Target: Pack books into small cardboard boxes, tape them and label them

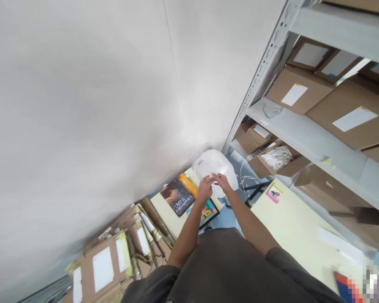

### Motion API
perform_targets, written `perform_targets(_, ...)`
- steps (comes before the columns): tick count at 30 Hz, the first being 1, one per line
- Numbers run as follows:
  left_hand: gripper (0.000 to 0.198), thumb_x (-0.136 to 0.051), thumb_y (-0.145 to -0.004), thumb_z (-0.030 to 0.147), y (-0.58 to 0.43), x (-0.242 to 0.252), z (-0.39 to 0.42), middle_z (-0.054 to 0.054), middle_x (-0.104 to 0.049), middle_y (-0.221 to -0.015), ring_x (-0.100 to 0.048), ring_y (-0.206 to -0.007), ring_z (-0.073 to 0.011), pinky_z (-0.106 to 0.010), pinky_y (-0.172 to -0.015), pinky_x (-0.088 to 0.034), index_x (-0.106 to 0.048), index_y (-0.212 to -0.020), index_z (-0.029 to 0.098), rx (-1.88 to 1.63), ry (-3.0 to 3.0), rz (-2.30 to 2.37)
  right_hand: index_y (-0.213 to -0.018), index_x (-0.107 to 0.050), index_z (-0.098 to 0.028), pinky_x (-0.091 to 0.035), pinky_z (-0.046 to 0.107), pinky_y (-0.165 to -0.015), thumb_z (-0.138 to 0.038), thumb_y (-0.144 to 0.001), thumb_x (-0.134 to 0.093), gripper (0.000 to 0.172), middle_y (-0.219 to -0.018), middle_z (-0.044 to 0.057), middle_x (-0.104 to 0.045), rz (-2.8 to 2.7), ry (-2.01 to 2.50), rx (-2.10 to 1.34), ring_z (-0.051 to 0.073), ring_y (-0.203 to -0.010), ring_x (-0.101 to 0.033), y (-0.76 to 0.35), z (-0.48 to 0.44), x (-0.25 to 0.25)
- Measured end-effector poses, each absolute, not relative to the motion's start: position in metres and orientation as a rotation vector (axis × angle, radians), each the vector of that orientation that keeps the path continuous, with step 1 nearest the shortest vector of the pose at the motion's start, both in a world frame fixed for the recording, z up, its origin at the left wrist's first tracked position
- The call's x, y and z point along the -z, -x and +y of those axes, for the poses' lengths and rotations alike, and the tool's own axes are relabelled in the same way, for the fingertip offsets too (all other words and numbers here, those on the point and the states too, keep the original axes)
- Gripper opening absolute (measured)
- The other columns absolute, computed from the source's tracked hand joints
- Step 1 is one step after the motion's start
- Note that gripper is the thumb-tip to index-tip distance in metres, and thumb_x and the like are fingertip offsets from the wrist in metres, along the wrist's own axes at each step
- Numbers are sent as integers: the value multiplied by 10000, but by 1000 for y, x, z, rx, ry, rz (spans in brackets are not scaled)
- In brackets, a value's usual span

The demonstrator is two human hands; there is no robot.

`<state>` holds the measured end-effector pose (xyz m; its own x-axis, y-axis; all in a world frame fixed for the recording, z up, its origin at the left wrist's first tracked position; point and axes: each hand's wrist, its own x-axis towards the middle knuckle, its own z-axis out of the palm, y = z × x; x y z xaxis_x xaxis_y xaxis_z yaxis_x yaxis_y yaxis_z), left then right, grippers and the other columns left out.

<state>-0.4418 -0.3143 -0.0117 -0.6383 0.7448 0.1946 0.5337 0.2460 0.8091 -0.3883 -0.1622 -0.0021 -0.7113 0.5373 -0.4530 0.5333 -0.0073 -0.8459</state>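
My left hand (205, 187) and my right hand (221, 180) are close together in front of a puffed-up white plastic bag (217, 162). The fingertips almost meet, with the fingers loosely bent and partly apart. I see nothing held in either hand, and whether they touch the bag cannot be told. To the left of the hands, a dark book or magazine with white Chinese lettering (178, 197) lies on a pale table (169, 216). Orange printed matter (188, 184) and a colourful picture book (210, 211) are beside it, the latter partly behind my left forearm.
Flattened cardboard boxes (102, 269) are stacked at lower left. Metal shelving (316, 134) with labelled cartons (300, 89) rises on the right. Under it is an open box with white contents (278, 158). A cream table (290, 223) bears a small pink card (275, 192). A white wall (97, 105) runs along the left.
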Motion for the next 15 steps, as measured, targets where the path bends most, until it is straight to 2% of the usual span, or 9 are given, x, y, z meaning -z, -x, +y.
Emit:
perform_targets(2, 536, -508, -846, 18, 433, 5, -323, -90, -722, -1360, -522, -1427, -283, -601, -1220, -445, -770, -1261, 233, -1314, -1289, 2294, -714, -639, -204, -507, 291, -658, -662, -845, -644, 477, -699, 36, -668, -2289, 1214, -1685, 208, -725, -648, 401, -167, -8)
perform_targets(5, 372, -533, -958, 139, 427, 0, -338, -125, -688, -1379, -574, -1367, -282, -555, -1180, -485, -768, -1231, 234, -1428, -1102, 2472, -584, -526, -234, -455, 292, -654, -551, -875, -597, 436, -601, 16, -592, -2464, 1070, -1409, 191, -667, -576, 408, -161, -27)
perform_targets(7, 316, -553, -1000, 239, 430, -4, -347, -152, -676, -1355, -604, -1322, -285, -523, -1143, -510, -748, -1248, 223, -1555, -847, 2607, -612, -558, -230, -455, 293, -669, -509, -888, -578, 393, -641, 27, -634, -2535, 883, -1363, 198, -684, -583, 404, -149, -42)
perform_targets(10, 341, -558, -1021, 322, 440, -12, -353, -169, -660, -1345, -609, -1305, -289, -455, -1025, -570, -703, -1307, 205, -1686, -588, 2659, -740, -667, -215, -478, 293, -702, -477, -895, -582, 316, -765, 41, -720, -2549, 661, -1373, 215, -744, -631, 388, -128, -66)
perform_targets(13, 385, -562, -1025, 357, 449, -26, -342, -177, -637, -1394, -618, -1282, -284, -406, -928, -595, -665, -1361, 203, -1743, -579, 2602, -800, -712, -207, -495, 293, -724, -468, -892, -590, 303, -796, 34, -734, -2512, 658, -1339, 223, -769, -648, 364, -104, -87)
perform_targets(15, 424, -593, -1013, 382, 453, -38, -325, -177, -633, -1411, -616, -1287, -290, -426, -964, -586, -644, -1396, 206, -1746, -662, 2551, -828, -733, -203, -498, 289, -709, -489, -888, -590, 325, -788, 25, -729, -2469, 733, -1338, 224, -773, -645, 343, -88, -98)
